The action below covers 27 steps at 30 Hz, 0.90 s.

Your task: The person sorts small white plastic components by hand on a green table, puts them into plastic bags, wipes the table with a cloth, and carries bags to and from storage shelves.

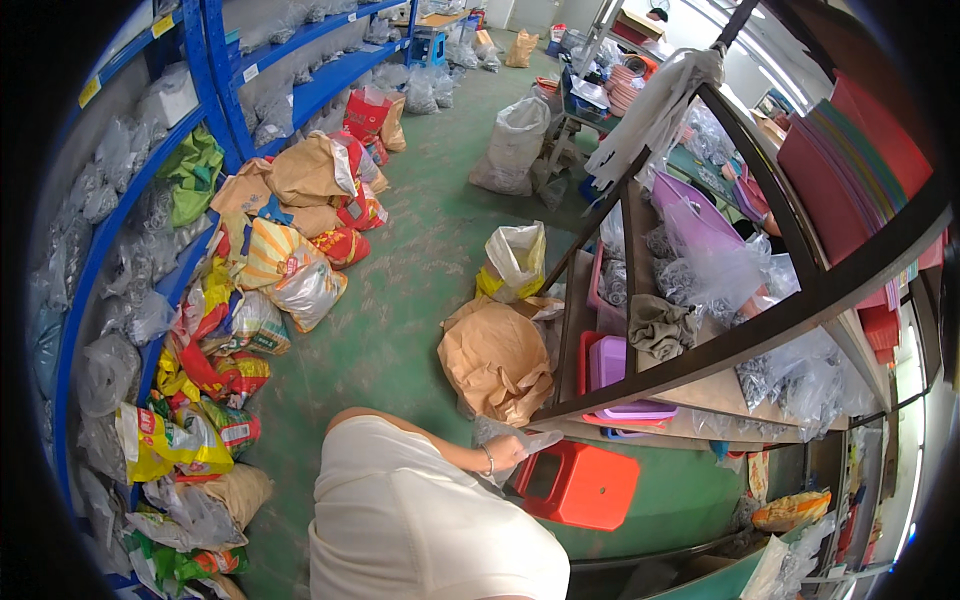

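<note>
My left arm, in a white sleeve, bends across from the lower middle. My left hand [506, 452], with a bracelet at its wrist, is closed on a clear plastic bag [489, 431] that spreads out on both sides of the fingers. What the bag holds, if anything, I cannot make out. Just beside and below the hand stands a red plastic stool [606, 486]. A large crumpled brown paper sack [494, 362] rests on the green floor beyond the hand. My right hand does not show.
To the right stands a dark metal-framed rack [700, 372] holding purple bins [608, 362], plastic bags and a grey cloth [661, 327]. Colourful sacks [290, 262] line the blue shelving [345, 72] on the left. A yellow-and-white sack [516, 260] and a whitish sack [512, 145] stand farther along the floor.
</note>
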Motion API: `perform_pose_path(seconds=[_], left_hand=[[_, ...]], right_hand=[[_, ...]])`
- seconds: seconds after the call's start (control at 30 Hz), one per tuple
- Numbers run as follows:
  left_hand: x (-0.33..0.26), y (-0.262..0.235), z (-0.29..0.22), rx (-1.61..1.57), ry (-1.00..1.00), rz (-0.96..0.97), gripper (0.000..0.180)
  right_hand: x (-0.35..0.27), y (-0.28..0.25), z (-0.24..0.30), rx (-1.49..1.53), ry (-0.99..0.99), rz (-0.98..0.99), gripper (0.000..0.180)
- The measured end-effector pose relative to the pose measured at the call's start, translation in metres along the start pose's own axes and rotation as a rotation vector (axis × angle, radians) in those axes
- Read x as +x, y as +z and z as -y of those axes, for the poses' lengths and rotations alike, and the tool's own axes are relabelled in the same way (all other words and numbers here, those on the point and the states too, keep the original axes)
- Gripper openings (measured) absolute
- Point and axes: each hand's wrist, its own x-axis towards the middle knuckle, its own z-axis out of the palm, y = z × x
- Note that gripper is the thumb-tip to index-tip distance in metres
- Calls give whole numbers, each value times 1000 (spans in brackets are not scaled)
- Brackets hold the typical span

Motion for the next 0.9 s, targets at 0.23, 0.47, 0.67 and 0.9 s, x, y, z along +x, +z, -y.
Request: perform_pose_path(seconds=[0.23, 0.47, 0.67, 0.9], left_hand=[[6, -3, 1, -4, 75, 48, 33], [19, 1, -20, -52, 145, 216, 30], [12, 45, -79, -139, 173, 446, 28], [-33, 144, -178, -247, 355, 798, 32]], right_hand=[[9, 10, 60, 373, 593, 333, 55], [-17, -43, 105, -259, 672, 265, 55], [-122, -104, 86, -818, 935, 305, 62], [-108, -126, 127, -617, 923, 214, 51]])
